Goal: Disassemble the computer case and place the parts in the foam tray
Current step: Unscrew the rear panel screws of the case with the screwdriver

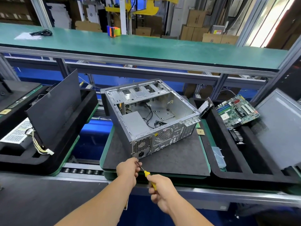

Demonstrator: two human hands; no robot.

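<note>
- The open computer case [150, 118] lies on its side on a dark mat [175, 159] in the middle of the desk.
- The right hand [160, 191] grips a yellow screwdriver [149, 176], fingers curled round its handle.
- The left hand [127, 169] pinches the screwdriver's metal shaft, right at the case's near bottom corner.
- The foam tray [216, 160] at the right edge holds a green board [237, 111].

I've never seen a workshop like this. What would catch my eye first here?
Most likely the opened computer case in the middle, lying on a dark mat with its metal insides and black cables exposed. Just in front of it, the right hand grips a yellow-handled screwdriver while the left hand pinches its shaft near the case's bottom corner. At right, a green motherboard rests in a black foam tray.
</note>
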